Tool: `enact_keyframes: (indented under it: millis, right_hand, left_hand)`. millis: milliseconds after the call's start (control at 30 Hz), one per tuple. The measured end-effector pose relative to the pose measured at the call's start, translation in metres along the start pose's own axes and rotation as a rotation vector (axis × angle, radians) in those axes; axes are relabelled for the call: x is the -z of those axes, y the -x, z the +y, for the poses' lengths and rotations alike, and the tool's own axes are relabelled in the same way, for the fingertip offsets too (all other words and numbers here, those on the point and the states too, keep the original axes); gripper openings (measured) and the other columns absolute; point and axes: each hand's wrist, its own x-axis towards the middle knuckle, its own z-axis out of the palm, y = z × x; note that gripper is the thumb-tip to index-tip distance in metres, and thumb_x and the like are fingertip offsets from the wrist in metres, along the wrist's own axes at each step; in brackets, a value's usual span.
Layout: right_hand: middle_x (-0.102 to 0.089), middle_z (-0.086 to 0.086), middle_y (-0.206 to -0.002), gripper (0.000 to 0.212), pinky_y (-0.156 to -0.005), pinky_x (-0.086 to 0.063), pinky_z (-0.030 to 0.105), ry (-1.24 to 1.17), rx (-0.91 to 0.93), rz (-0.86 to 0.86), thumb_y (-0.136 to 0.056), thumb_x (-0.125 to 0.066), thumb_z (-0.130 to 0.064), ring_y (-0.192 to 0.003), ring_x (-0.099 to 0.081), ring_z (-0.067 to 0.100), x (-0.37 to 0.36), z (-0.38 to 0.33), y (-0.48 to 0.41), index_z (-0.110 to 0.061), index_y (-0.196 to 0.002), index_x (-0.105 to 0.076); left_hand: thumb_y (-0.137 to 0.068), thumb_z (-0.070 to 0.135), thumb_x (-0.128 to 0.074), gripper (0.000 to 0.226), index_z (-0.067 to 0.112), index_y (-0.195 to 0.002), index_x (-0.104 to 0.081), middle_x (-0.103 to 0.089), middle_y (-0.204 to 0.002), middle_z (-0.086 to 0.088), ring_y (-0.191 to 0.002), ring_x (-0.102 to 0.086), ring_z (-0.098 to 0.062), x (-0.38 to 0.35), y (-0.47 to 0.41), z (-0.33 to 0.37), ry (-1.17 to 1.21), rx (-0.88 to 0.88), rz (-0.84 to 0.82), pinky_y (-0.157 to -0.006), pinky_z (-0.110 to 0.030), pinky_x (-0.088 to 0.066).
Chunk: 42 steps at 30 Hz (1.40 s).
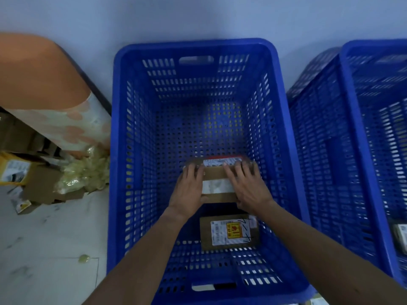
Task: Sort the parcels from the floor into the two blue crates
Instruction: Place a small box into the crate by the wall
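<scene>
Inside the left blue crate (288, 133), a brown cardboard parcel (217, 175) with a white label and a red far edge is held between both my hands. My left hand (189, 186) grips its left side, thumb under the near edge. My right hand (246, 186) grips its right side, fingers over the top. A second brown parcel (229, 232) with a white and yellow label lies on the crate floor just below my wrists. The right blue crate (352, 133) stands beside it, with a parcel (402, 236) partly visible at its edge.
At the left, an orange-topped table (33, 69) with a patterned cover stands over a pile of cardboard boxes (44, 186) and plastic wrap (86, 172) on the pale floor. A white wall runs behind the crates.
</scene>
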Motion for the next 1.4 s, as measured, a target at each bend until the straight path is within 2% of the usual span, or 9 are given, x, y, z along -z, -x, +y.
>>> enact_keyframes:
  millis: [167,400,500,600,700,800,1000,1233,1400]
  right_hand:
    - [-0.014,0.018,-0.150,0.126,-0.111,-0.027,0.060,-0.132,-0.043,-0.078,-0.072,-0.074,-0.060,-0.139,-0.019,0.038,-0.010,-0.002,0.006,-0.016,-0.155,0.011]
    - [-0.021,0.018,-0.150,0.077,-0.106,-0.040,0.047,-0.686,-0.377,-0.023,-0.095,-0.038,-0.065,-0.136,-0.028,0.034,-0.003,-0.006,0.013,-0.010,-0.148,-0.029]
    - [-0.027,0.020,-0.145,0.084,-0.107,-0.037,0.046,-0.818,-0.487,-0.083,-0.094,-0.036,-0.068,-0.133,-0.033,0.036,-0.004,-0.013,0.014,-0.008,-0.150,-0.023]
    - [-0.029,0.022,-0.144,0.087,-0.108,-0.034,0.045,-0.990,-0.584,-0.096,-0.093,-0.036,-0.069,-0.134,-0.032,0.037,-0.003,-0.011,0.011,-0.013,-0.155,-0.011]
    - [-0.031,0.022,-0.142,0.081,-0.106,-0.035,0.044,-0.998,-0.587,-0.080,-0.097,-0.040,-0.060,-0.130,-0.035,0.037,-0.004,-0.012,0.011,-0.016,-0.156,-0.006]
    - [-0.029,0.021,-0.142,0.086,-0.104,-0.038,0.042,-0.972,-0.591,-0.074,-0.095,-0.049,-0.057,-0.130,-0.036,0.036,-0.005,-0.016,0.014,-0.015,-0.155,-0.005]
    - [-0.031,0.014,-0.132,0.084,-0.088,-0.046,0.039,-0.915,-0.554,0.004,-0.085,-0.067,-0.052,-0.120,-0.041,0.030,-0.009,-0.018,0.019,-0.013,-0.146,-0.023]
    - [-0.026,0.016,-0.135,0.097,-0.090,-0.048,0.042,-0.884,-0.566,-0.071,-0.080,-0.074,-0.046,-0.119,-0.042,0.033,-0.029,-0.030,0.026,-0.017,-0.149,-0.013]
    - [-0.010,0.025,-0.150,0.112,-0.101,-0.043,0.048,-0.843,-0.585,-0.219,-0.083,-0.072,-0.049,-0.131,-0.032,0.042,-0.041,-0.040,0.028,-0.022,-0.155,0.010]
  left_hand:
    - [-0.089,0.030,-0.073,0.065,0.016,-0.141,-0.037,-0.019,-0.148,-0.012,-0.132,-0.037,-0.027,0.001,-0.011,0.007,0.139,0.126,-0.031,-0.096,-0.034,-0.049]
    - [-0.086,0.043,-0.075,0.051,0.017,-0.121,-0.048,-0.036,-0.135,-0.010,-0.098,-0.062,-0.027,-0.005,-0.003,0.017,0.405,0.390,0.001,-0.080,-0.033,-0.052]
    - [-0.092,0.049,-0.065,0.052,0.015,-0.127,-0.049,-0.051,-0.127,-0.008,-0.105,-0.060,-0.026,-0.008,0.000,0.020,0.561,0.499,0.019,-0.084,-0.035,-0.050]
    - [-0.101,0.033,-0.053,0.031,0.011,-0.123,-0.050,-0.063,-0.119,-0.012,-0.100,-0.062,-0.028,-0.007,-0.004,0.018,0.666,0.574,0.053,-0.077,-0.037,-0.052]
    - [-0.099,0.024,-0.056,0.028,0.012,-0.123,-0.049,-0.062,-0.119,-0.012,-0.099,-0.063,-0.028,-0.007,-0.003,0.015,0.668,0.573,0.066,-0.077,-0.039,-0.054]
    - [-0.096,0.022,-0.061,0.038,0.013,-0.130,-0.047,-0.056,-0.128,-0.011,-0.107,-0.059,-0.027,-0.011,0.003,0.012,0.696,0.565,0.076,-0.090,-0.044,-0.053]
    - [-0.093,0.016,-0.067,0.062,0.013,-0.147,-0.036,-0.044,-0.140,-0.010,-0.121,-0.052,-0.027,-0.017,0.015,0.006,0.714,0.558,0.097,-0.104,-0.040,-0.046]
    - [-0.095,0.020,-0.062,0.058,0.014,-0.146,-0.035,-0.041,-0.133,-0.010,-0.114,-0.052,-0.031,-0.034,0.019,0.005,0.618,0.551,-0.073,-0.095,-0.037,-0.046]
    - [-0.095,0.023,-0.063,0.062,0.010,-0.147,-0.031,-0.037,-0.135,-0.011,-0.111,-0.054,-0.030,-0.046,0.027,0.013,0.559,0.487,-0.187,-0.087,-0.031,-0.045]
